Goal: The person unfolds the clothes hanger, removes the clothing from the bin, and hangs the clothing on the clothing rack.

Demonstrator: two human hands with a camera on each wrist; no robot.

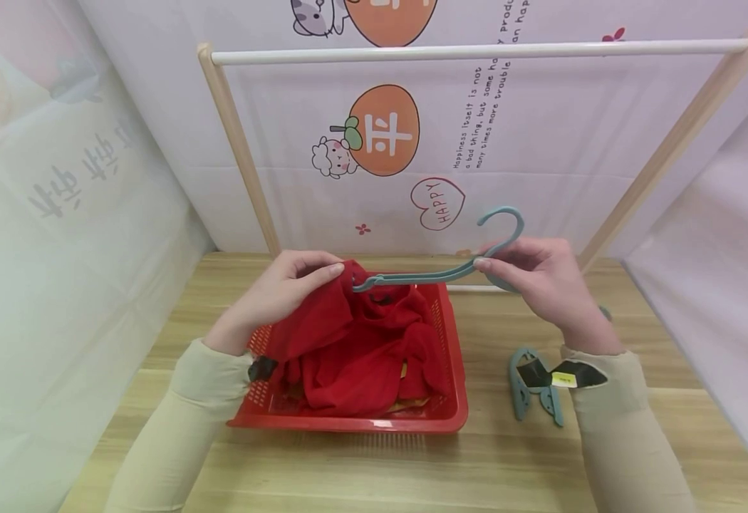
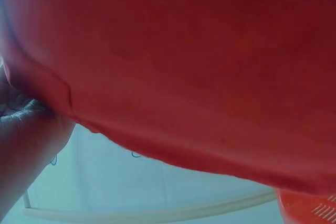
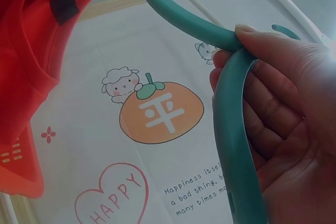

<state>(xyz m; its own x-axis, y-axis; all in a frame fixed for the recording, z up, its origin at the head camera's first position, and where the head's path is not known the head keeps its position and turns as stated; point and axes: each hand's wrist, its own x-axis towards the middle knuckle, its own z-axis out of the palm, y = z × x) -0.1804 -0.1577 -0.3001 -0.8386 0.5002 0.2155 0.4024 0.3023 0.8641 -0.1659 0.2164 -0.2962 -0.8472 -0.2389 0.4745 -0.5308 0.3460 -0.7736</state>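
Note:
A red garment (image 1: 367, 356) lies bunched in a red basket, its upper left part lifted by my left hand (image 1: 291, 288), which pinches the cloth between thumb and fingers. My right hand (image 1: 541, 274) grips a blue-green clothes hanger (image 1: 425, 276) near the base of its hook, and the hook points up. One hanger arm reaches left, its end right at the garment's edge beside my left fingertips. In the right wrist view, thumb and fingers close around the hanger (image 3: 231, 103), and a dark label shows inside the red neckline (image 3: 65, 3). Red cloth (image 2: 184, 77) fills most of the left wrist view.
The red basket (image 1: 457, 399) stands on a wooden table (image 1: 496, 470). A folded blue-green hanger (image 1: 520, 388) lies to its right, partly behind my right wrist. At the back rises a wooden rack with a white rail (image 1: 476, 51), in front of a printed white cloth.

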